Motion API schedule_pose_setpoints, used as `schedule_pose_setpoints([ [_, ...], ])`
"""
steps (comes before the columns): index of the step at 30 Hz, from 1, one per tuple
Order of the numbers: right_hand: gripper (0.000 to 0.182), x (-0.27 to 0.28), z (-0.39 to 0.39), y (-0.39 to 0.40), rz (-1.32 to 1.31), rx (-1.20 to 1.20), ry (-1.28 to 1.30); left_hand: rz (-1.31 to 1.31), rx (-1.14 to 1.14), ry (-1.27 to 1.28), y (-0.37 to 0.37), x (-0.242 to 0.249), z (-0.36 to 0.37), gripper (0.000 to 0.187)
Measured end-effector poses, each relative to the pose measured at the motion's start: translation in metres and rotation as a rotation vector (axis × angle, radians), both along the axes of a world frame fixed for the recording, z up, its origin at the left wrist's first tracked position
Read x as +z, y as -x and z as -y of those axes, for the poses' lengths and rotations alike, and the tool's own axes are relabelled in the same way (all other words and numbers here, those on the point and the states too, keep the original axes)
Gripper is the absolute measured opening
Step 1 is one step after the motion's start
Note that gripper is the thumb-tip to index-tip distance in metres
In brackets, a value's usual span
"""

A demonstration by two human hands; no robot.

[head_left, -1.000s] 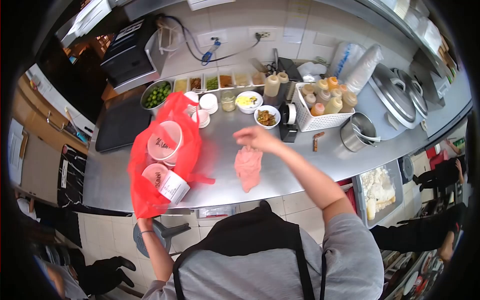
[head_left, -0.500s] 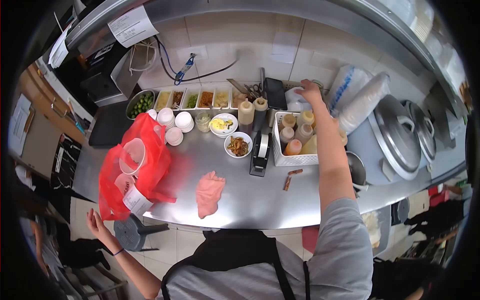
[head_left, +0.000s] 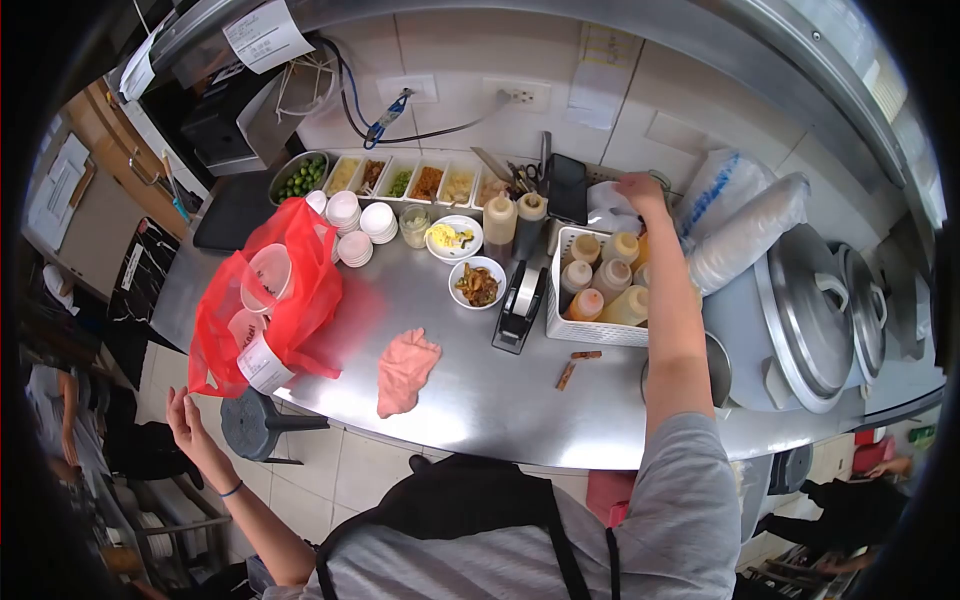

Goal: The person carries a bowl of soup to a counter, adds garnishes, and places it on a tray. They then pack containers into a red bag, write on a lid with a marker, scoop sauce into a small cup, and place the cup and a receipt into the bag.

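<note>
My right hand reaches to the back of the counter, its fingers closed at a crumpled white plastic bag behind the sauce basket. The fingertips are partly hidden. My left hand hangs off the counter's front left edge with its fingers apart, just below a red plastic bag. White cups show through that bag, and a printed receipt is on its front. Under my right forearm stands a white basket of squeeze bottles.
A pink cloth, a tape dispenser and a bowl of brown food lie mid-counter. Stacked small cups and topping containers line the back. Large lidded pots stand at the right. A stool is below.
My right hand has gone from spread fingers over the white plastic to closed fingers at it. My left hand has risen slightly towards the red bag. The view has shifted.
</note>
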State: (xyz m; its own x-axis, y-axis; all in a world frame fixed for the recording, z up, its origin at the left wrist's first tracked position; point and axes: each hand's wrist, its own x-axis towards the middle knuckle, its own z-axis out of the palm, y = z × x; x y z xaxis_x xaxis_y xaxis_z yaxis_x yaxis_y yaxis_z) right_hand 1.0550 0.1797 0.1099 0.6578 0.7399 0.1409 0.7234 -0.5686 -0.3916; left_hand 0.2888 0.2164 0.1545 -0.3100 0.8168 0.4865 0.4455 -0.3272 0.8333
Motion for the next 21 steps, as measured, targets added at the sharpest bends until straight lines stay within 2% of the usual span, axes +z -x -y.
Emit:
schedule_pose_setpoints([
  [2, 0.049, 0.0, 0.006, -0.014, -0.031, 0.056, -0.019, -0.11, -0.006, -0.03, -0.007, 0.003, 0.007, 0.026],
  [3, 0.051, 0.0, 0.012, -0.018, 0.05, -0.014, 0.023, -0.11, -0.002, -0.029, -0.006, 0.002, 0.01, 0.026],
  [4, 0.053, -0.001, 0.017, -0.021, 0.132, -0.085, 0.066, -0.095, -0.001, -0.015, -0.005, 0.002, 0.013, 0.026],
  [7, 0.052, -0.025, 0.024, -0.03, 0.142, -0.131, 0.18, 0.004, -0.005, 0.045, 0.002, -0.002, 0.016, 0.026],
  [8, 0.052, -0.02, 0.027, -0.028, 0.146, -0.13, 0.177, 0.087, -0.007, 0.091, 0.005, -0.003, 0.016, 0.026],
  [11, 0.054, -0.007, 0.031, -0.023, 0.101, -0.164, 0.146, 0.072, -0.02, 0.075, 0.005, -0.003, 0.017, 0.025],
  [14, 0.053, -0.008, 0.034, -0.037, 0.186, -0.083, 0.11, 0.064, -0.047, 0.052, -0.001, -0.001, 0.016, 0.025],
  [16, 0.052, -0.009, 0.031, -0.048, 0.015, -0.09, 0.08, 0.063, -0.055, 0.057, -0.008, 0.001, 0.015, 0.025],
  [19, 0.049, -0.001, 0.036, -0.024, -0.106, -0.124, 0.106, 0.069, -0.068, 0.064, -0.013, 0.0, 0.014, 0.024],
  [20, 0.049, -0.007, 0.037, -0.02, -0.104, -0.122, 0.107, 0.061, -0.066, 0.073, -0.015, -0.001, 0.015, 0.024],
  [21, 0.05, -0.017, 0.037, -0.018, 0.019, -0.124, -0.002, 0.054, -0.063, 0.082, -0.017, -0.001, 0.015, 0.024],
])
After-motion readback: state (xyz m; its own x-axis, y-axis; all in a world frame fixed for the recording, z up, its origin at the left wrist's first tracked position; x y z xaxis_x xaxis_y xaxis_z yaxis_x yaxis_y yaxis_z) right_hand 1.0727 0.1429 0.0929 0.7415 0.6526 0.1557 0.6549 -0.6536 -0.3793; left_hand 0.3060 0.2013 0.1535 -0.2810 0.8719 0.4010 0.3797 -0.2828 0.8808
